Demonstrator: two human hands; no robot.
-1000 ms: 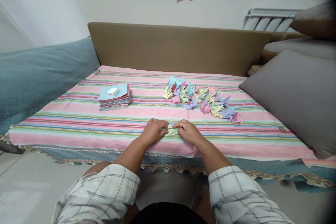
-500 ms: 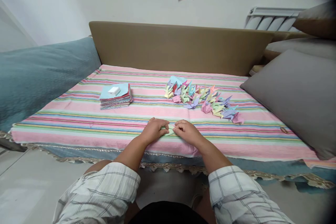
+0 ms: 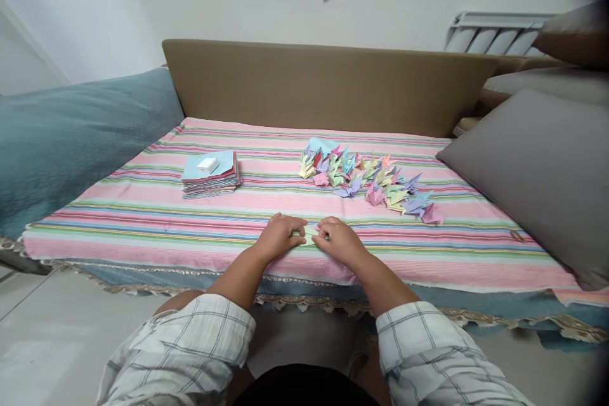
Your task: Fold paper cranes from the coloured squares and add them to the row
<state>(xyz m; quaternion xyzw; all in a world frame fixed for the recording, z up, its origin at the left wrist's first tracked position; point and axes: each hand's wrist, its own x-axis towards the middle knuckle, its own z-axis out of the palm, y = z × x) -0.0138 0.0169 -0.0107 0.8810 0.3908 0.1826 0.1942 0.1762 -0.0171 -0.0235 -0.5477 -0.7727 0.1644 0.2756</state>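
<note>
Between my two hands lies a small piece of light green folded paper (image 3: 309, 236), low over the striped cloth near the front edge. My left hand (image 3: 281, 234) pinches its left end between thumb and fingers. At the other end my right hand (image 3: 339, 238) has its thumb and curled fingers closed on the paper. Both hands cover part of it, so its full shape is hidden. Beyond my right hand, several folded paper cranes (image 3: 371, 181) in many colours lie in a loose band.
A stack of coloured paper (image 3: 210, 185) with a small white block (image 3: 207, 165) on top stands at the left. Striped cloth (image 3: 143, 228) covers the seat. A grey cushion (image 3: 537, 171) leans at the right, near a small brown object (image 3: 516, 236). A tan backrest (image 3: 323, 85) rises behind.
My right hand's fingers have shifted slightly and curled more, and a little more of the green paper shows between my hands. My left hand stays nearly still.
</note>
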